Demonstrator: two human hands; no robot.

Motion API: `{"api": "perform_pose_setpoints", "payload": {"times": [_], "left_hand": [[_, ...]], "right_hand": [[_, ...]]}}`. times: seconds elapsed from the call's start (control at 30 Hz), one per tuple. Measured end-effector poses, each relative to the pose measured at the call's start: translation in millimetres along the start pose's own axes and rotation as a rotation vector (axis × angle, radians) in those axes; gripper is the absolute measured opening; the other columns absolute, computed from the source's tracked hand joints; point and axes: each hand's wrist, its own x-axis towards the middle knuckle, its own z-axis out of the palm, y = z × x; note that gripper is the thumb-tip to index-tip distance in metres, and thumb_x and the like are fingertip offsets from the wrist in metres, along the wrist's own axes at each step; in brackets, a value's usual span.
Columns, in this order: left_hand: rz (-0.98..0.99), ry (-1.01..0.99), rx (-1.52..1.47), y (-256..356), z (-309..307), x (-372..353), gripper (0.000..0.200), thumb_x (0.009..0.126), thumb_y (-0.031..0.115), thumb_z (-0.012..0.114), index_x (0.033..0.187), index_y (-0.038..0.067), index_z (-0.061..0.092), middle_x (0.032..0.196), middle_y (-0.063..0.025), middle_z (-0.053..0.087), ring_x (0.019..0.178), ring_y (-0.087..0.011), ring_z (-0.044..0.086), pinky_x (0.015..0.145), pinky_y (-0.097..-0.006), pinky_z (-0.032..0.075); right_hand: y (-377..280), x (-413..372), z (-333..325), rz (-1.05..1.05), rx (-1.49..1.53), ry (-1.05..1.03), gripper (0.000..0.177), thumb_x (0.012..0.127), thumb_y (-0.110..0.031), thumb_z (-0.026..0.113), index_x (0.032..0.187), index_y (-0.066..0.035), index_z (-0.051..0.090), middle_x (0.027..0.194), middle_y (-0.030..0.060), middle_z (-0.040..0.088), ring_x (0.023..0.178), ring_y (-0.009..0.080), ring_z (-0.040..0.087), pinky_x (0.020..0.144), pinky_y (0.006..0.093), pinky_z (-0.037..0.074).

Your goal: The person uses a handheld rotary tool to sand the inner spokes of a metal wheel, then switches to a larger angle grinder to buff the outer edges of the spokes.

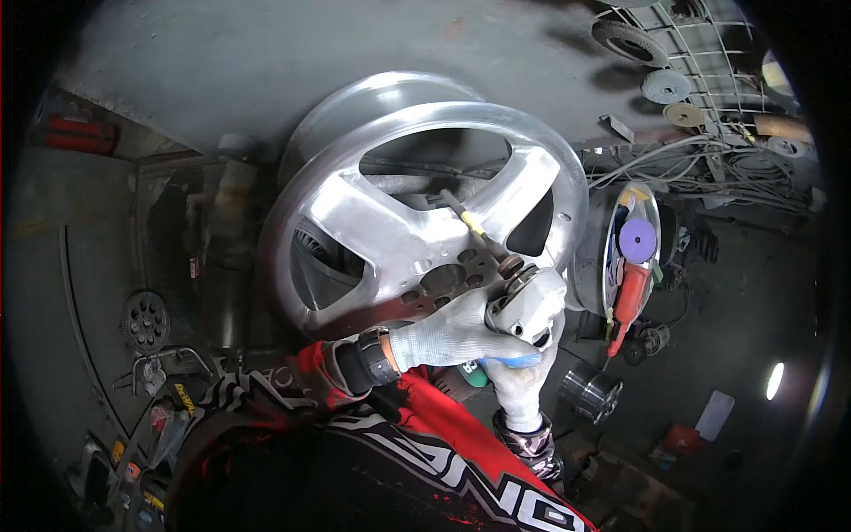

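Observation:
A bright metal car wheel rim (pixel 390 213) with wide spokes stands tilted in front of me. My left hand (pixel 448 330), in a white knit glove, is closed around the silver head of an angle grinder (pixel 530 310). From that head a long spindle with a yellow band (pixel 470 220) reaches up across the rim, its tip overlapping the spoke area. My right hand (pixel 523 377), gloved too, wraps the grinder from below and to the right. Part of the grinder's green body shows beneath the gloves; the rest is hidden by them.
On the right, a red power tool (pixel 629 301) with a purple disc (pixel 637 235) rests at another rim (pixel 612 204). Cables (pixel 736 168) and a wire rack (pixel 709 53) with round discs hang at upper right. A metal spool-like cylinder (pixel 592 390) lies at lower right, and assorted tools (pixel 142 461) at lower left.

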Motion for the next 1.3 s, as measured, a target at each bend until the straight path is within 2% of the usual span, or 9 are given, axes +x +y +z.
{"api": "perform_pose_setpoints", "payload": {"times": [0.27,0.33,0.37,0.6,0.63,0.67,0.73,0.9,1.3], "left_hand": [[0.069,-0.112,-0.145,27,13,36,0.065,0.075,0.019,0.082,0.13,-0.001,0.053,0.118,-0.0067,0.063,0.108,-0.0149,0.059,0.099,-0.0322,0.045],[0.117,-0.158,-0.024,37,10,47,0.062,0.075,0.022,0.083,0.126,0.0,0.056,0.113,-0.0066,0.065,0.105,-0.0147,0.06,0.097,-0.0316,0.046],[0.116,-0.122,0.0,38,12,50,0.051,0.077,0.026,0.083,0.117,0.003,0.061,0.105,-0.0059,0.065,0.097,-0.0133,0.06,0.088,-0.0301,0.049],[0.196,-0.106,-0.042,26,10,41,0.055,0.075,0.024,0.083,0.12,0.002,0.06,0.108,-0.0058,0.066,0.099,-0.013,0.06,0.091,-0.0308,0.049],[0.065,-0.128,-0.151,27,10,32,0.067,0.072,0.017,0.085,0.13,0.002,0.055,0.121,-0.0068,0.064,0.112,-0.0147,0.058,0.101,-0.032,0.045],[0.064,-0.127,-0.149,22,9,28,0.067,0.072,0.017,0.085,0.13,0.002,0.055,0.121,-0.0068,0.064,0.112,-0.0147,0.058,0.101,-0.032,0.045],[0.042,-0.122,-0.19,7,4,22,0.069,0.072,0.015,0.085,0.132,0.002,0.053,0.122,-0.0065,0.063,0.112,-0.015,0.058,0.101,-0.0323,0.045],[0.055,-0.084,-0.05,-3,-4,7,0.076,0.073,0.022,0.086,0.137,0.001,0.05,0.126,-0.0076,0.062,0.115,-0.015,0.057,0.104,-0.0333,0.044],[0.005,0.024,-0.206,4,12,9,0.067,0.079,0.017,0.081,0.136,0.0,0.049,0.125,-0.0074,0.061,0.115,-0.0156,0.058,0.101,-0.0315,0.046]], "right_hand": [[-17,26,-16,-0.05,0.019,0.09,0.118,0.059,-0.023,0.096,0.148,0.0,0.023,0.135,0.0168,0.051,0.122,0.0241,0.055,0.105,0.0387,0.044],[-12,34,-27,-0.062,-0.069,0.094,0.12,0.058,-0.021,0.096,0.149,0.001,0.022,0.136,0.0178,0.05,0.123,0.0244,0.054,0.105,0.0382,0.044],[-16,35,-28,0.009,-0.076,0.137,0.121,0.058,-0.021,0.096,0.15,0.001,0.02,0.136,0.0183,0.05,0.123,0.0248,0.054,0.105,0.0382,0.045],[-11,29,-19,-0.104,-0.089,0.092,0.116,0.059,-0.019,0.095,0.148,0.001,0.024,0.134,0.0182,0.051,0.122,0.0249,0.055,0.105,0.0394,0.045],[-7,25,-18,-0.11,-0.096,0.079,0.115,0.059,-0.019,0.095,0.148,0.001,0.025,0.134,0.0179,0.051,0.121,0.0249,0.055,0.104,0.0393,0.045],[-11,24,-14,-0.137,-0.144,0.048,0.114,0.059,-0.019,0.095,0.147,0.0,0.025,0.133,0.0176,0.052,0.12,0.0248,0.056,0.103,0.0393,0.045],[-11,16,-8,-0.087,-0.125,0.036,0.116,0.061,-0.028,0.094,0.149,0.001,0.024,0.135,0.0166,0.05,0.123,0.0248,0.053,0.106,0.0391,0.042],[-6,4,-1,-0.041,-0.076,0.023,0.117,0.058,-0.024,0.096,0.148,0.0,0.026,0.134,0.0157,0.051,0.122,0.0241,0.054,0.104,0.0385,0.045],[-12,11,-10,0.025,0.061,-0.028,0.112,0.061,-0.013,0.093,0.148,0.002,0.024,0.133,0.019,0.052,0.12,0.0261,0.057,0.101,0.0394,0.048]]}}
